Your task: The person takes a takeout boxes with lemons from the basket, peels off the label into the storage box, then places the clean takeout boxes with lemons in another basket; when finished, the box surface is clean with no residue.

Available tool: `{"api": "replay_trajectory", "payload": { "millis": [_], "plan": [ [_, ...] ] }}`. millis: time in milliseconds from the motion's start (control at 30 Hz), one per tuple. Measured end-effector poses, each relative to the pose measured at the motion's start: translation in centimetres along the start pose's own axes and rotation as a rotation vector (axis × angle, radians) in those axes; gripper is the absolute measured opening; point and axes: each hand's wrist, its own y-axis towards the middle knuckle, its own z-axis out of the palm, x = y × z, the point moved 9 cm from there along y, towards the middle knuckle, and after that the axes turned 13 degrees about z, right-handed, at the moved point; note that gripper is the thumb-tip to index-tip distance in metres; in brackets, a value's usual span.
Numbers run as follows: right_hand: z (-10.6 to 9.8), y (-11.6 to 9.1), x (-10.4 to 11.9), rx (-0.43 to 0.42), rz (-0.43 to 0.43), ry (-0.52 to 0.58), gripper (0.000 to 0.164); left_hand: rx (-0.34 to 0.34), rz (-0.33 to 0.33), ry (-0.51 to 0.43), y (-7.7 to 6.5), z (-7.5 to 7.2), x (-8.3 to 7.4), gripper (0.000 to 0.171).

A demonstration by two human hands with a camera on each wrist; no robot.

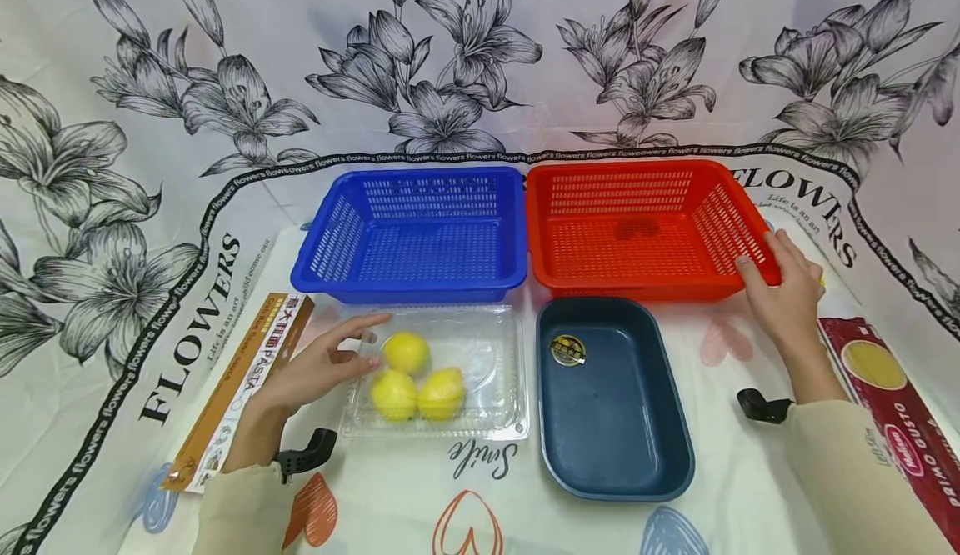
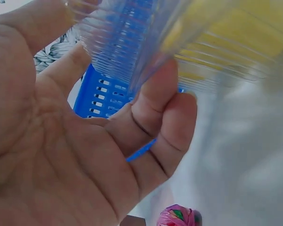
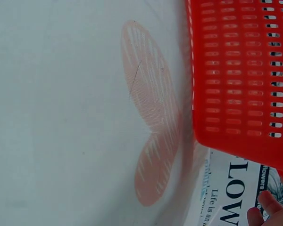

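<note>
A clear plastic box (image 1: 487, 372) lies in front of the blue basket, with three lemons (image 1: 405, 353) inside. My left hand (image 1: 322, 363) holds the box at its left side near the far corner. In the left wrist view, curled fingers (image 2: 162, 99) touch the ribbed plastic wall, with yellow showing through it. My right hand (image 1: 787, 292) grips the right rim of the red basket (image 1: 720, 284), thumb on the inner side and fingers over the outside. Only some fingertips (image 3: 269, 202) show in the right wrist view, below the basket's corner.
The blue basket (image 1: 412, 295) stands left of the red one. A dark blue tray (image 1: 615, 422) sits right of the plastic box. A brown-and-white pasta box (image 1: 240, 388) lies at the left, and a dark red pasta pack (image 1: 892, 405) at the right. Flower-printed cloth (image 1: 480, 63) hangs behind.
</note>
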Motion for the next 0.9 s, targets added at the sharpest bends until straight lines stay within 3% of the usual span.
{"api": "replay_trajectory", "payload": {
  "millis": [300, 900],
  "plan": [
    [-0.1, 0.0, -0.3, -0.024, 0.011, 0.039, 0.061, -0.035, -0.017, -0.043, 0.0, -0.2, 0.4, 0.062],
    [0.2, 0.1, -0.5, -0.016, 0.026, 0.086, 0.061, -0.121, 0.104, -0.047, -0.8, -0.6, -2.4, 0.062]
  ]
}}
